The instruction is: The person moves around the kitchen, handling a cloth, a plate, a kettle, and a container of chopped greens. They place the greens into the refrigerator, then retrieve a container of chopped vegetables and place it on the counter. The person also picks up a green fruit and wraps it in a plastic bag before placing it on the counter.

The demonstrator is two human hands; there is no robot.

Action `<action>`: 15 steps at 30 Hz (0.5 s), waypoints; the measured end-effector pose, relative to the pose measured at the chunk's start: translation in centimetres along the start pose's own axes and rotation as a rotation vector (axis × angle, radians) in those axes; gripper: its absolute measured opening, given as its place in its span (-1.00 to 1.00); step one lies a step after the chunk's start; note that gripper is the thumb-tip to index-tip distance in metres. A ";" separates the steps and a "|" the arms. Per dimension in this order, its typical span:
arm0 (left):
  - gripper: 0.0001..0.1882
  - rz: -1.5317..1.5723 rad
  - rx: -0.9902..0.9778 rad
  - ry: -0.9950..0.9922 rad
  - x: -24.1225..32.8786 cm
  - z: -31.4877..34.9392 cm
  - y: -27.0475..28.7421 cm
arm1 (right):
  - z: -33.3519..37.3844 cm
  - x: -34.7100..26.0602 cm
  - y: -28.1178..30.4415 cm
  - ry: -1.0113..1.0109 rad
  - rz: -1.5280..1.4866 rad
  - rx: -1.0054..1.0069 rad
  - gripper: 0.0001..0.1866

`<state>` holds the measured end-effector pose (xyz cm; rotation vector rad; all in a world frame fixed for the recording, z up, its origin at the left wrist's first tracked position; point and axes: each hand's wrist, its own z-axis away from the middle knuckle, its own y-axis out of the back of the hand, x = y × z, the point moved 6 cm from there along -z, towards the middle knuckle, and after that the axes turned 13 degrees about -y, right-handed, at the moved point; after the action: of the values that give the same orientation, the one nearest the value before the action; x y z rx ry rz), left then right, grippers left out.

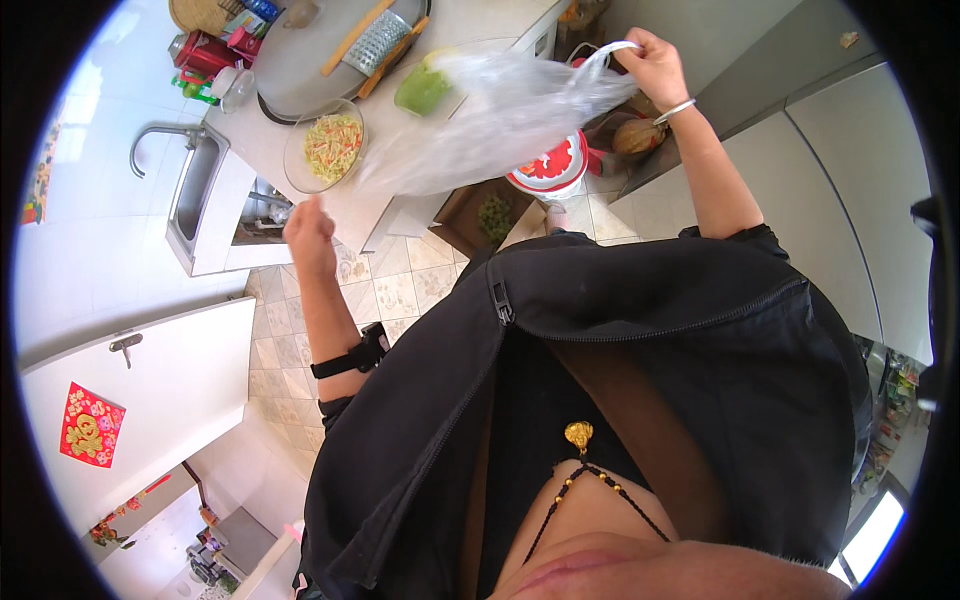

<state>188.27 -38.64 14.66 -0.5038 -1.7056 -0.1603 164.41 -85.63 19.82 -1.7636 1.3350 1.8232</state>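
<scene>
A clear plastic bag point(500, 125), blurred by motion, stretches over the counter's edge. Its twisted handle is gripped by my right hand point(655, 72) at the upper right. My left hand point(310, 236) is closed, in front of the counter edge and apart from the bag; whatever is in it, if anything, is hidden. Just beyond it stands a glass bowl point(291, 160) of shredded green and orange vegetables point(333, 148). A light green piece of vegetable point(421, 91) lies on the counter, partly behind the bag.
A large round grey lid or pan point(290, 65) carries a wood-framed grater point(374, 46). The sink point(197, 190) is at the left. On the tiled floor stand a cardboard box point(462, 222) with something green inside and a red-and-white bucket point(568, 178).
</scene>
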 end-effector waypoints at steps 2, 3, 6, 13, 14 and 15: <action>-0.72 0.274 0.176 -0.041 1.3 0.0 1.7 | 0.2 0.4 2.3 -0.027 0.007 0.050 -0.79; -0.75 0.238 0.187 -0.061 1.7 0.3 1.5 | 0.7 0.5 3.1 -0.041 -0.024 0.088 -0.76; -0.82 0.079 0.122 -0.121 2.7 0.7 -2.1 | 3.1 -1.6 1.3 0.219 0.017 -0.173 -0.64; -0.83 -0.329 -0.620 -0.443 1.0 1.6 -23.3 | 7.4 -9.6 -7.0 0.572 -0.209 -0.439 -0.36; -0.82 -0.209 -0.815 -0.323 -0.8 3.0 -26.0 | 8.1 -10.4 -7.5 0.609 -0.259 -0.439 -0.34; -0.73 -0.386 -1.152 -0.133 -3.6 4.8 -27.7 | 8.5 -10.7 -7.5 0.569 -0.315 -0.470 -0.34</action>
<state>172.82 -62.46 14.95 -1.0148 -1.6965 -1.4595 166.80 -71.06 24.84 -2.7088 0.7272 1.6027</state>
